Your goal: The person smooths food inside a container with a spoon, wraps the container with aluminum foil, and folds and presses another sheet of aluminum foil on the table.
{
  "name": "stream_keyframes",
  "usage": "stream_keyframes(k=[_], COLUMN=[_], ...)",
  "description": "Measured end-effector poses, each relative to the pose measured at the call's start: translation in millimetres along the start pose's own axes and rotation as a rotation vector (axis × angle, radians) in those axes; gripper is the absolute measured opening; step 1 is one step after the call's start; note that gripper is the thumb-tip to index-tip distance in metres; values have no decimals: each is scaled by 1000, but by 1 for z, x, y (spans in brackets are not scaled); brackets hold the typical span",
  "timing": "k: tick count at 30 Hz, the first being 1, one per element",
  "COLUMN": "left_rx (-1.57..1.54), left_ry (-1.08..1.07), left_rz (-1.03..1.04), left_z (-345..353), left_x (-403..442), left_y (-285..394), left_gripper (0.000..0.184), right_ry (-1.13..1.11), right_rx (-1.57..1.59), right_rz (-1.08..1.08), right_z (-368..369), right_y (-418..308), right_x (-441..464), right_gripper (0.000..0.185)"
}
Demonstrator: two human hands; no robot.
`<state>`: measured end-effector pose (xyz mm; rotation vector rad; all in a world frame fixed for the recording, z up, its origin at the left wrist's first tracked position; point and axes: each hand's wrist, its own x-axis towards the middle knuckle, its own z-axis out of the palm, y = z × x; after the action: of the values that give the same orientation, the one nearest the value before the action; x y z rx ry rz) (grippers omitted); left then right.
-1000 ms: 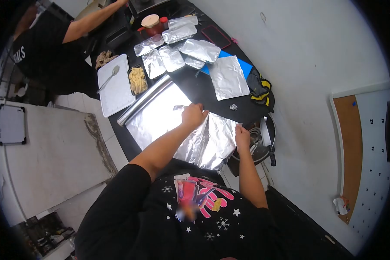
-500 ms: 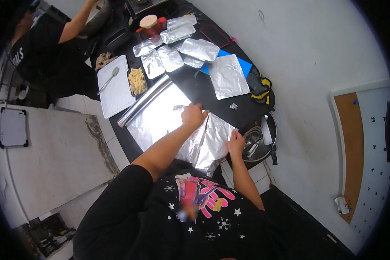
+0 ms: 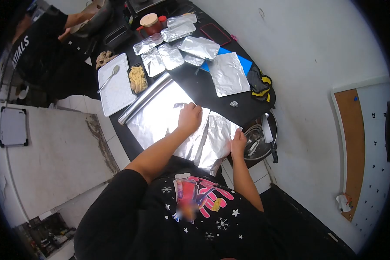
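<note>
A sheet of aluminium foil (image 3: 149,119) runs from its roll (image 3: 145,97) toward my body across the black table. My left hand (image 3: 190,118) lies on the sheet near its middle, fingers curled and closed on the foil. At the sheet's right corner, my right hand (image 3: 238,144) pinches the edge between thumb and fingers. Between the two hands the foil is creased, and its near part hangs over the table's front edge. A separate cut foil sheet (image 3: 229,74) lies flat farther back, partly over a blue flat item (image 3: 242,63).
Several foil-covered trays (image 3: 171,56) stand at the back. To the left are a black tray of pale food strips (image 3: 138,79) and a white tray (image 3: 115,89) with a spoon. A knife (image 3: 268,132) lies across a round pan at right. A co-worker (image 3: 43,52) stands at far left.
My left hand has shifted slightly left and its fingers have drawn in. My right hand has moved a little right with the foil corner. The co-worker's arm has come down.
</note>
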<state>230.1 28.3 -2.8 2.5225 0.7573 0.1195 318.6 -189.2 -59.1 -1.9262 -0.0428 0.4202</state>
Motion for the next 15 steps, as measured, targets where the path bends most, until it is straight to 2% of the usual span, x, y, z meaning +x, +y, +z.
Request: stream_keyframes(k=[1, 4, 5, 8, 14, 15], left_rx=[-5, 247, 270, 332, 338, 347], left_ry=[36, -15, -184, -149, -191, -194], left_rz=[115, 320, 245, 230, 202, 186], left_z=[-2, -4, -3, 4, 2, 2], left_x=[-9, -34, -34, -35, -35, -34], left_y=[-4, -5, -6, -8, -6, -5], left_gripper=[27, 40, 51, 52, 52, 53], right_ry=[13, 40, 47, 47, 146, 136], right_rx=[3, -53, -83, -139, -5, 69], right_rz=[-17, -20, -16, 21, -22, 45], right_z=[2, 4, 4, 5, 7, 7], right_y=[2, 0, -2, 8, 23, 17], right_x=[3, 4, 5, 6, -2, -5], right_gripper=[40, 40, 40, 40, 41, 40])
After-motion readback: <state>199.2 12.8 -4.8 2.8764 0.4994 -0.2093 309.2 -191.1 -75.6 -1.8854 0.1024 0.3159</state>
